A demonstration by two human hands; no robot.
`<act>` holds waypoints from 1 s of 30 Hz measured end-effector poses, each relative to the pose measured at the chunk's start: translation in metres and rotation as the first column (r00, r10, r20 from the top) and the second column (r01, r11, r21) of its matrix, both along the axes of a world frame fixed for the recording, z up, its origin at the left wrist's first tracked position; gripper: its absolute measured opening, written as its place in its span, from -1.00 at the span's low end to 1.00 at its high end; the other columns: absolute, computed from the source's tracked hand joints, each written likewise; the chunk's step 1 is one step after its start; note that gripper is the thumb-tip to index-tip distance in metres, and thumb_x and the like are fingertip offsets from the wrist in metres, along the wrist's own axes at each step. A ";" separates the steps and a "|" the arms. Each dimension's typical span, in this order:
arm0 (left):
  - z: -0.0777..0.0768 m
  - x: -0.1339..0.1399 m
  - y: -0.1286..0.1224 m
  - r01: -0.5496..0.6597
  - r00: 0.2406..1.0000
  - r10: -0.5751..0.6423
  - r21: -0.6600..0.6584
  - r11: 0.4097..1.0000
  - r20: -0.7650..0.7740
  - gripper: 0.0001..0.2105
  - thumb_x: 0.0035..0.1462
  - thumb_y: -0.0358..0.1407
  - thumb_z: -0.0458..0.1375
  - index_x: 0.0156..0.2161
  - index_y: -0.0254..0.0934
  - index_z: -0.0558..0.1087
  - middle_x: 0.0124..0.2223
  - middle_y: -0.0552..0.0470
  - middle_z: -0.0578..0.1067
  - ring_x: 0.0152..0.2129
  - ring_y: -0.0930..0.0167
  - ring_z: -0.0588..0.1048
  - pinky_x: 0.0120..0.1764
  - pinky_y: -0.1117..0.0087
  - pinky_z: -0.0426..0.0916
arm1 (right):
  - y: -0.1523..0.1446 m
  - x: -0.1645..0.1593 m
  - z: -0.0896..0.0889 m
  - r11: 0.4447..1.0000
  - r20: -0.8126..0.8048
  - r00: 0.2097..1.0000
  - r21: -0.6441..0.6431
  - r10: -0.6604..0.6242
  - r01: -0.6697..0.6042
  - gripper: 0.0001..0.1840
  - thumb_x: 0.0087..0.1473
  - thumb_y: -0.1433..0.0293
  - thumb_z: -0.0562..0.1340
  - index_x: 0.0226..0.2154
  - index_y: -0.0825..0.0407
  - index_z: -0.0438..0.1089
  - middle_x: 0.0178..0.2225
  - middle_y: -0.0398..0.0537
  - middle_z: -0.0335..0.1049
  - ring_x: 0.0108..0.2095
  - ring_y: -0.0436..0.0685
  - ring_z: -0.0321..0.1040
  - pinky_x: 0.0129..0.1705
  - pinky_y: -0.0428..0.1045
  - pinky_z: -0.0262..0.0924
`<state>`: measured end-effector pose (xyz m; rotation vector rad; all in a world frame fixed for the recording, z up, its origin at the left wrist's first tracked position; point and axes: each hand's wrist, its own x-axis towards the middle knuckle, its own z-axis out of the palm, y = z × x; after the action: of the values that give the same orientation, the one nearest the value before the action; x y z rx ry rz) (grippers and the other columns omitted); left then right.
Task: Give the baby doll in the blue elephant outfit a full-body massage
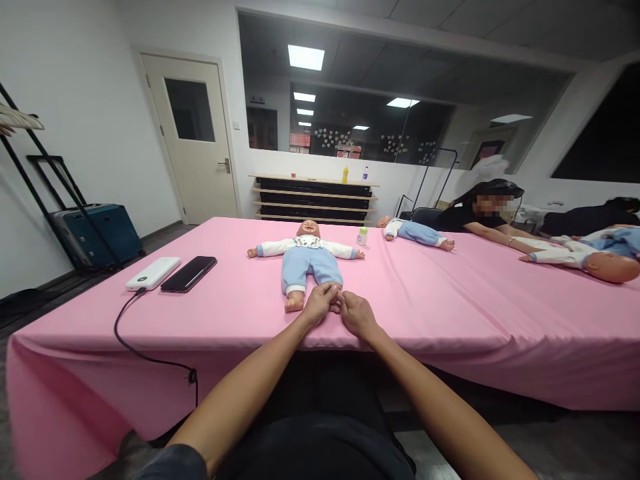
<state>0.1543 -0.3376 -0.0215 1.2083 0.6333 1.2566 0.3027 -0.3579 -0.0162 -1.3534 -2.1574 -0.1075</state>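
Note:
A baby doll in a white top and light blue trousers lies on its back on the pink tablecloth, head away from me and arms spread. Its foot on the right side is between my hands and mostly covered by them. My left hand is closed around that foot from the left. From the right, my right hand grips the same foot, fingers bent and thumb near the left thumb. The doll's other foot lies bare beside my left hand.
A small bottle with a green cap stands beyond the doll's hand. A white power bank and black phone lie left, a cable hanging over the edge. Another doll lies right; farther, a co-worker reaches toward a third doll.

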 end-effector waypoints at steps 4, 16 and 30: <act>-0.002 0.001 0.002 -0.036 0.999 0.036 -0.004 0.999 0.005 -0.58 0.10 0.03 0.20 -0.13 -0.31 0.45 -0.38 0.01 0.42 -0.52 0.46 0.42 -0.47 0.39 0.40 | 0.001 -0.001 -0.001 1.000 -0.006 1.000 -0.027 0.014 -0.014 -0.62 0.39 0.29 -0.10 -0.20 0.07 0.37 -0.32 -0.02 0.48 -0.36 0.06 0.38 -0.32 -0.06 0.07; 0.002 0.001 -0.003 0.020 0.997 -0.020 -0.006 1.000 -0.073 -0.54 0.11 -0.19 0.20 0.07 -0.42 0.42 -0.41 0.00 0.45 -0.62 0.51 0.37 -0.53 0.45 0.28 | 0.004 0.004 0.001 0.996 -0.094 0.995 -0.093 -0.017 0.008 -0.46 0.41 0.16 -0.18 -0.32 0.03 0.38 -0.38 -0.04 0.50 -0.37 0.06 0.41 -0.31 -0.07 0.06; -0.006 0.004 -0.005 -0.067 0.969 0.104 0.162 0.984 -0.226 -0.33 0.18 -0.27 0.19 0.36 -0.14 0.10 -0.12 -0.05 0.45 -0.64 0.64 0.29 -0.56 0.51 0.26 | 0.002 0.005 0.010 0.968 -0.122 0.988 -0.245 -0.092 0.060 -0.28 0.37 0.03 -0.23 -0.26 0.02 0.53 -0.29 0.03 0.56 -0.25 0.12 0.47 -0.22 -0.08 0.14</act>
<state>0.1583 -0.3426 -0.0272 1.4852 0.7783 1.2633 0.3081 -0.3557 -0.0060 -1.5329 -2.0570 0.2164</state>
